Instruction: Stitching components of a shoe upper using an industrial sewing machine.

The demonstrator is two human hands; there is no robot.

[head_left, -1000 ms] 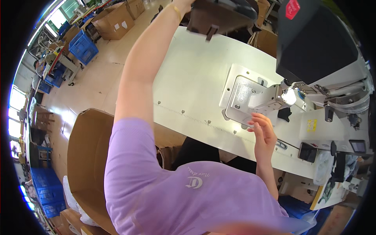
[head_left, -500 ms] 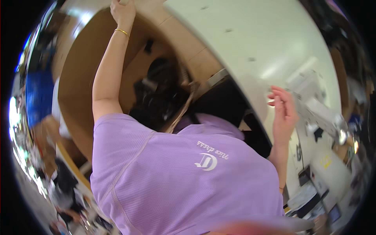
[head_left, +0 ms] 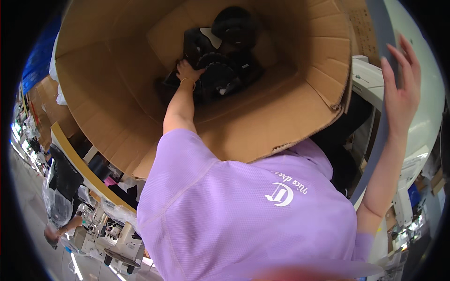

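Observation:
Deep inside a large cardboard box [head_left: 225, 140], my left hand [head_left: 189, 72] rests against a pile of black, soft-looking pieces [head_left: 218, 77]. Its thumb is spread away from the fingers, and I see nothing lifted in it. One black piece has a notched curved edge; a rounded black piece [head_left: 234, 25] lies farther in. What kind of pieces they are, I cannot make out. Over the edge of the pale table [head_left: 427, 89] on the right, my right hand [head_left: 403, 86] is raised with fingers apart and nothing in it.
The box's front rim is frayed and close against my body. A white machine part [head_left: 368, 75] sits between box and table edge. On the left are a yellow-edged table [head_left: 89, 166], sewing machines [head_left: 117, 243] and another person's arm [head_left: 70, 225]. Blue sheeting [head_left: 42, 56] hangs at the far left.
My left hand has gone from above the box's far rim down to the black pieces inside. The box now fills more of the view. My right hand has risen, its fingers spreading.

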